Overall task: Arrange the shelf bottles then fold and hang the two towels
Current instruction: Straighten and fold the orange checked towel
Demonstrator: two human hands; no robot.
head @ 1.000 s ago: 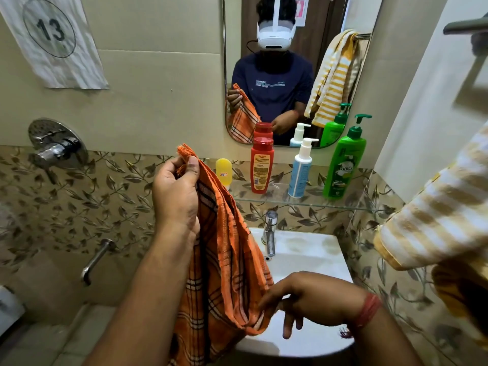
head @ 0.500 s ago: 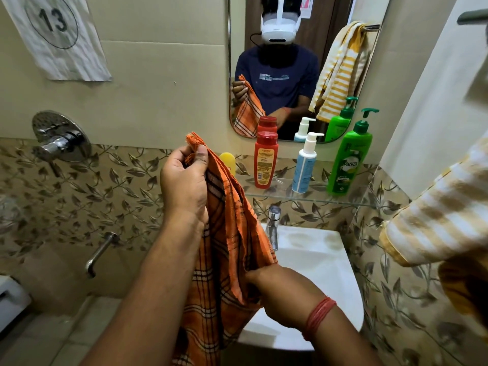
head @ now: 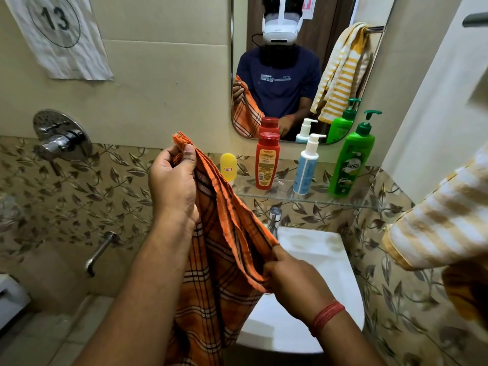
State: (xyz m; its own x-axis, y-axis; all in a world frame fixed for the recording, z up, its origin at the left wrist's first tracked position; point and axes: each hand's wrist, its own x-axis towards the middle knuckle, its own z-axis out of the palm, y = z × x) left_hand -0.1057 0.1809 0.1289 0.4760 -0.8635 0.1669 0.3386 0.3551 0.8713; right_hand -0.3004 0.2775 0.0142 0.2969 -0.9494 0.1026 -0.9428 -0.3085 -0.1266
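Note:
An orange checked towel [head: 219,260] hangs in front of me above the basin. My left hand [head: 174,186] pinches its top corner high up. Lower down, my right hand [head: 293,281] grips the towel's right edge. A yellow-and-white striped towel [head: 443,225] hangs at the right edge of view. On the glass shelf [head: 285,194] stand a small yellow bottle [head: 228,167], a red bottle [head: 266,161], a blue pump bottle [head: 306,167] and a green pump bottle [head: 350,162], all upright in a row.
A white basin [head: 317,260] with a chrome tap [head: 273,220] sits below the shelf. A mirror [head: 303,62] hangs above it. A shower mixer [head: 62,137] and spout [head: 99,253] are on the left wall. A rail end [head: 475,19] shows top right.
My right hand has moved up along the towel's right edge and closed on it. My left hand holds the top corner as before. The view has shifted slightly downward.

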